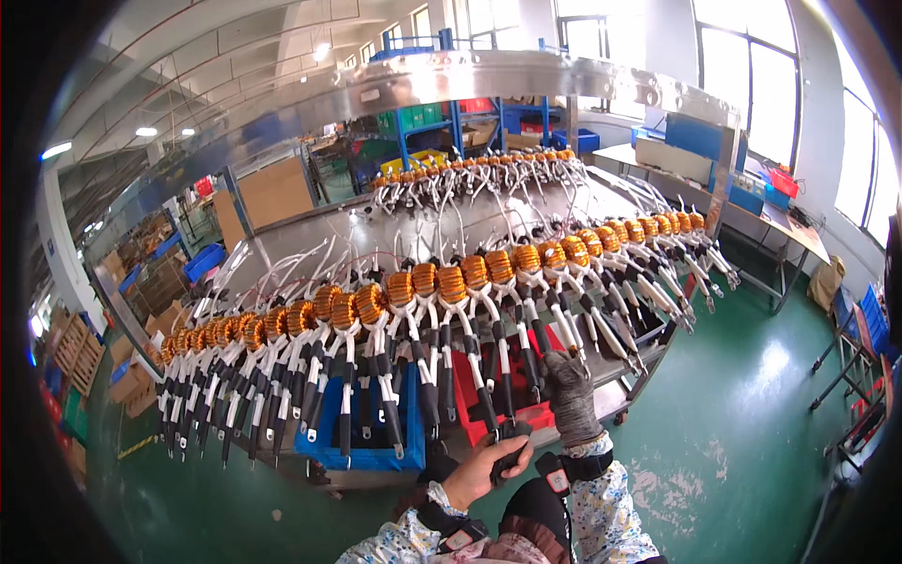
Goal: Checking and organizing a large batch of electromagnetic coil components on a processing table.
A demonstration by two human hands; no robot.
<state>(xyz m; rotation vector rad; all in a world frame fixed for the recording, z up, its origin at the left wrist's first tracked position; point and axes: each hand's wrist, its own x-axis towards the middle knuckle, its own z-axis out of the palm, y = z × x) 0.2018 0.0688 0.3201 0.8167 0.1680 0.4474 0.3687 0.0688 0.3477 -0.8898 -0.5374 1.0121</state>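
A long row of copper-wound ring coils (425, 280) lies along the near edge of a metal rack. White leads with black sleeves and metal lugs (385, 404) hang down from them toward me. My left hand (477, 473), bare, is closed around a dark object (511, 451) just below the lead ends; its kind is unclear. In a grey knitted glove, my right hand (571, 399) reaches up to the hanging leads, its fingers closed at the lower end of a white lead (567, 329). The glove partly hides that lead end.
Beneath the leads stand a blue crate (324, 453) and a red crate (467, 390). A second coil row (489, 167) lies farther back, under a metal crossbar (423, 77). At right is a workbench (789, 228) with boxes; blue shelving (455, 122) stands behind.
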